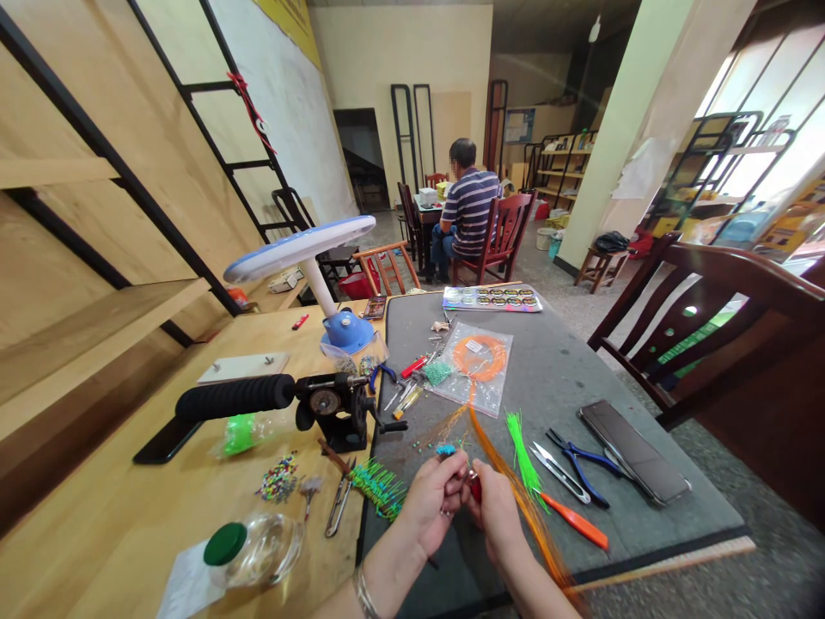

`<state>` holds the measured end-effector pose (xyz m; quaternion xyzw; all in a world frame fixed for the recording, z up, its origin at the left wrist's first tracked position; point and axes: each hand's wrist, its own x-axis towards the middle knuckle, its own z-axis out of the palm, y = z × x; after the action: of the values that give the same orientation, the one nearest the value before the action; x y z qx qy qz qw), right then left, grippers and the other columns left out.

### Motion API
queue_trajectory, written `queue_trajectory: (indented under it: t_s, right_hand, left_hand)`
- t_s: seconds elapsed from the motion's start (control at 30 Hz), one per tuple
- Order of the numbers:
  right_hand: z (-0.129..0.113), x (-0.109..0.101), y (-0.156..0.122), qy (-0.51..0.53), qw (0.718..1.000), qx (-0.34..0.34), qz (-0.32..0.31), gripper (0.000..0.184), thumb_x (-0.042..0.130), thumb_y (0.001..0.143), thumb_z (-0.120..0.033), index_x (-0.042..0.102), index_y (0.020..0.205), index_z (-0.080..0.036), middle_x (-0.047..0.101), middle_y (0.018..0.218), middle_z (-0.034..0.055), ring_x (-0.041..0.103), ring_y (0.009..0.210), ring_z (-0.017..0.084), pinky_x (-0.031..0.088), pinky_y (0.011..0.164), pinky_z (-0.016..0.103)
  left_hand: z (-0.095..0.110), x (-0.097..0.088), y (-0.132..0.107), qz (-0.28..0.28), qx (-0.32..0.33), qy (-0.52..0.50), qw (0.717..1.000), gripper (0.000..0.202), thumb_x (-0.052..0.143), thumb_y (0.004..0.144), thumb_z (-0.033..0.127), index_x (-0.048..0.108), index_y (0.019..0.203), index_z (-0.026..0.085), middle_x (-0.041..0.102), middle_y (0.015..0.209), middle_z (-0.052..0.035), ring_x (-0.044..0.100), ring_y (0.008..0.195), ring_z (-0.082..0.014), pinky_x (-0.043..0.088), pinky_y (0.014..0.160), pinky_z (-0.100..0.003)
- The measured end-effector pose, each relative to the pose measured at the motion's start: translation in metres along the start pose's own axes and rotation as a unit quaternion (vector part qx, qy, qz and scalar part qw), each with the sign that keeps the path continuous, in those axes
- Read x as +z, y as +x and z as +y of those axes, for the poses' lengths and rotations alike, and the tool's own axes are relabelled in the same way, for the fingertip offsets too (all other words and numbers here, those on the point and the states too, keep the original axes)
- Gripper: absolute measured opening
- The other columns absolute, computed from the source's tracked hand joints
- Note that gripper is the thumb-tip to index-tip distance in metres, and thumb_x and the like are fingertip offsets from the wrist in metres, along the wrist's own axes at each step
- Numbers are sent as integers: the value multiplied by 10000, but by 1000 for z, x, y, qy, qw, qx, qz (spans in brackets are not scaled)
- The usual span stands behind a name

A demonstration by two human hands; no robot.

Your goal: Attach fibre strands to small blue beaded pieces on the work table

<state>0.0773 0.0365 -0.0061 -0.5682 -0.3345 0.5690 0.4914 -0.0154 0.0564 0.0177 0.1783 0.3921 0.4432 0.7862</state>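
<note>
Both hands meet above the grey mat (pixel 451 550). My left hand (pixel 430 499) is closed in a pinch; what lies between its fingertips is too small to make out. In my closed right hand (pixel 495 507) is a small red object (pixel 475 487), mostly covered by the fingers. A little blue cluster (pixel 444 450) shows just beyond the left fingertips; whether it is held I cannot tell. Long orange strands (pixel 509 481) run past the right hand. Bright green strands (pixel 523 456) lie to its right, and a bundle of green-tipped pieces (pixel 379 488) lies left of the left hand.
Snips (pixel 560 473), blue-handled pliers (pixel 583 468), an orange-handled tool (pixel 573 520) and a phone (pixel 635 451) lie right. Left are a hand-cranked device (pixel 332 413), beads (pixel 278 478), a green-lidded jar (pixel 271 550) and a lamp (pixel 348 331). A person (pixel 473 211) sits farther back.
</note>
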Motion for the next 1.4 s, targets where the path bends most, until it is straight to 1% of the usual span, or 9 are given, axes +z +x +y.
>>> queue_trajectory:
  t_s: [0.23, 0.33, 0.43, 0.7, 0.87, 0.97, 1.13, 1.23, 1.4]
  right_hand:
    - [0, 0, 1, 36, 999, 13, 10, 377, 431, 791, -494, 512, 563, -205, 466, 457, -36, 388, 382, 98, 256, 385, 202]
    - [0, 0, 0, 28, 1000, 7, -1, 372, 437, 792, -481, 503, 553, -203, 449, 444, -39, 356, 373, 89, 239, 376, 200]
    - [-1, 0, -1, 20, 1000, 8, -7, 402, 393, 809, -486, 487, 537, -205, 419, 433, -40, 313, 365, 86, 213, 368, 206]
    - [-1, 1, -1, -4, 1000, 1, 6, 412, 355, 812, -495, 472, 536, -212, 448, 446, -28, 343, 374, 98, 232, 373, 212]
    - [3, 0, 1, 0, 1000, -1, -10, 435, 334, 826, -505, 476, 540, -210, 383, 397, -45, 305, 356, 93, 217, 371, 214]
    - [3, 0, 1, 14, 1000, 7, -8, 435, 346, 826, -508, 477, 536, -212, 356, 391, -56, 287, 354, 90, 211, 377, 218]
    - [2, 0, 0, 27, 999, 22, -1, 420, 386, 801, -526, 482, 538, -213, 410, 429, -45, 310, 367, 92, 219, 394, 223]
    - [2, 1, 0, 33, 999, 25, 1, 406, 395, 797, -523, 496, 560, -209, 401, 431, -52, 298, 370, 90, 217, 399, 223]
    - [1, 1, -1, 44, 999, 20, -4, 404, 411, 793, -509, 485, 537, -205, 391, 432, -51, 280, 376, 81, 208, 393, 217]
  left_hand:
    - [0, 0, 0, 4, 3, -4, 1000, 379, 853, 535, 321, 550, 628, 114, 455, 522, 68, 318, 390, 17, 168, 336, -89]
    - [0, 0, 0, 6, 3, -3, 1000, 400, 861, 512, 335, 552, 630, 112, 456, 520, 68, 317, 393, 16, 164, 335, -92]
    - [0, 0, 0, 4, 1, -1, 1000, 405, 859, 512, 351, 551, 623, 112, 435, 498, 74, 303, 389, 14, 155, 334, -95]
    - [0, 0, -1, 0, 0, -1, 1000, 399, 856, 520, 341, 547, 623, 111, 438, 511, 73, 306, 391, 17, 161, 339, -95]
    - [0, -1, -1, -4, 0, -4, 1000, 387, 848, 536, 338, 550, 633, 111, 454, 519, 70, 309, 395, 15, 163, 340, -95]
    - [-1, -1, -1, -4, -1, -7, 1000, 383, 848, 536, 331, 550, 632, 110, 450, 513, 72, 308, 396, 14, 166, 342, -95]
    - [-1, -2, 0, -7, -2, -4, 1000, 381, 843, 544, 343, 550, 622, 113, 420, 491, 80, 288, 386, 14, 157, 340, -98]
    - [-1, -3, 0, -14, -1, -5, 1000, 374, 840, 554, 341, 553, 627, 113, 414, 486, 81, 287, 383, 14, 160, 341, -99]
    - [-2, -3, 0, -10, -1, -7, 1000, 373, 843, 551, 333, 555, 635, 112, 430, 498, 77, 295, 386, 14, 163, 339, -97]
